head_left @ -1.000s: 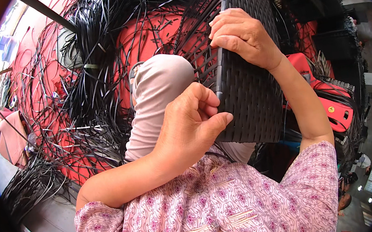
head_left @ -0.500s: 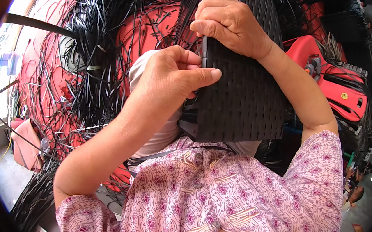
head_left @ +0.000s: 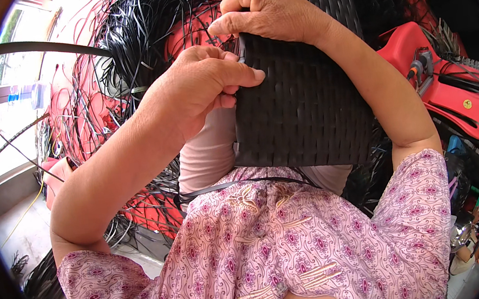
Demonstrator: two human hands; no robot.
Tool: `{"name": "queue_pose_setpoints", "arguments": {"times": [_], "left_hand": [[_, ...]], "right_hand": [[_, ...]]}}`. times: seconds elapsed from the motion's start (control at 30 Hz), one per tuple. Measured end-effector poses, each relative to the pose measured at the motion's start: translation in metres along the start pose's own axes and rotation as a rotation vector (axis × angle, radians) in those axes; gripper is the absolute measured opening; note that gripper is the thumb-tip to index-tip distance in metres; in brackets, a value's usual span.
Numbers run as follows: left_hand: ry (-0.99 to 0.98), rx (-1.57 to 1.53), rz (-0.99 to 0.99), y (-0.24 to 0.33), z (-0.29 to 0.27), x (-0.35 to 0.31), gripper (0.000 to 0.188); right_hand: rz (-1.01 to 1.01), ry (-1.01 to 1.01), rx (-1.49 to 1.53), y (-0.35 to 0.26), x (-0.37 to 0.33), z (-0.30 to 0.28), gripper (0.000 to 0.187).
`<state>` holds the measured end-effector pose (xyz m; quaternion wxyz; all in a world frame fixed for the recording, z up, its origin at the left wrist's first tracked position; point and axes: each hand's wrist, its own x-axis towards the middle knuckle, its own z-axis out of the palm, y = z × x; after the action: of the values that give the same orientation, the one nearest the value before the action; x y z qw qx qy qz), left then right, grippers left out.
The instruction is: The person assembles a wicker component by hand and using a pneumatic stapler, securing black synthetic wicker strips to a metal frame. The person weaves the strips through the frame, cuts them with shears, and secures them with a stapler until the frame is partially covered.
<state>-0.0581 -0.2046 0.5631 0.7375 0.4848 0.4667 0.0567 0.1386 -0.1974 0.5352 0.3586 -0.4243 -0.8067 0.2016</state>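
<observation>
A black woven panel (head_left: 304, 102) of flat plastic strips leans across my lap, its near end by my waist. My left hand (head_left: 206, 80) is closed at the panel's left edge, thumb on the woven face and the other fingers curled beside the rim. Farther up that same edge, my right hand (head_left: 272, 12) is bent over the rim, its thumb pointing left and its fingers folded. Whether a thin strip sits between the fingers of either hand is hidden.
Black plastic strips (head_left: 140, 37) hang in a thick bundle at the far left, over a red surface (head_left: 186, 35) strewn with loose strands. To the right lies a red plastic seat-like piece (head_left: 451, 104) with an orange-and-grey tool (head_left: 417, 66) on it.
Both hands have shifted slightly left and up in the picture, still at the panel's edge. My right hand's fingers have loosened a little. The view has turned slightly.
</observation>
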Motion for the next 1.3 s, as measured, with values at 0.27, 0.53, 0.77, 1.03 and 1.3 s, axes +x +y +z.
{"name": "queue_pose_setpoints", "arguments": {"times": [0.27,0.53,0.77,1.03,1.3], "left_hand": [[0.023,0.172,0.070,0.004,0.007,0.001,0.021],[0.041,0.475,0.189,0.002,0.010,0.001,0.022],[-0.032,0.212,0.158,-0.008,-0.002,-0.001,0.017],[-0.186,-0.149,0.063,-0.031,-0.017,-0.028,0.017],[0.057,0.108,0.202,-0.042,-0.001,-0.052,0.029]], "right_hand": [[0.310,-0.148,0.064,-0.015,0.002,-0.012,0.029],[0.466,-0.298,0.128,-0.030,-0.001,-0.033,0.025],[0.309,-0.344,0.284,-0.020,-0.005,-0.024,0.019],[-0.037,-0.298,0.142,-0.021,-0.016,-0.011,0.016],[-0.143,-0.312,0.097,-0.047,-0.030,-0.004,0.031]]}}
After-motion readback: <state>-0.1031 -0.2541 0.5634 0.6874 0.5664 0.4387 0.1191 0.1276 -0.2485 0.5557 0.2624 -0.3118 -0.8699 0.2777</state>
